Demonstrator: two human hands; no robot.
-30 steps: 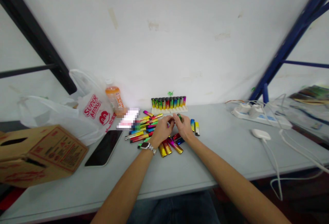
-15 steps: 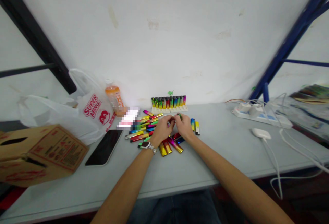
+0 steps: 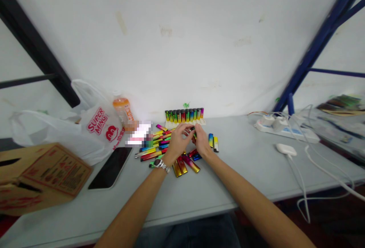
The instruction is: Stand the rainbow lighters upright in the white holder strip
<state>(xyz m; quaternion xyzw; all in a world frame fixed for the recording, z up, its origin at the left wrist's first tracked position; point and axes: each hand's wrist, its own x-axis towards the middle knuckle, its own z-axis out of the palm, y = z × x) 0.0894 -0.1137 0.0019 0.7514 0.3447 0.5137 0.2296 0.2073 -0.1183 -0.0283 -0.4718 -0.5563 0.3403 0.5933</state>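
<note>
Over a spread of colourful metallic lighters (image 3: 148, 150), my two hands meet at their fingertips. A lighter with a dark top and a green body (image 3: 194, 133) shows only in part between them. My right hand (image 3: 202, 141) is closed around it. My left hand (image 3: 179, 141), with a watch (image 3: 161, 163) at the wrist, is bent with thumb and fingers at the lighter's top; the exact grip is partly hidden. Just behind the hands, a row of upright lighters (image 3: 183, 116) stands in a pale holder (image 3: 171, 125) near the wall.
On the left are a cardboard box (image 3: 57, 174), a plastic bag (image 3: 97, 138), a black phone (image 3: 111, 168) and an orange drink bottle (image 3: 123, 109). A power strip (image 3: 288, 129) and a white charger (image 3: 286, 149) with cables lie on the right. The grey table (image 3: 242, 172) ends close to me.
The view has shifted slightly, so things appear a little further left and lower. My left thumb has straightened towards the lighter, and more of the lighter shows between my hands.
</note>
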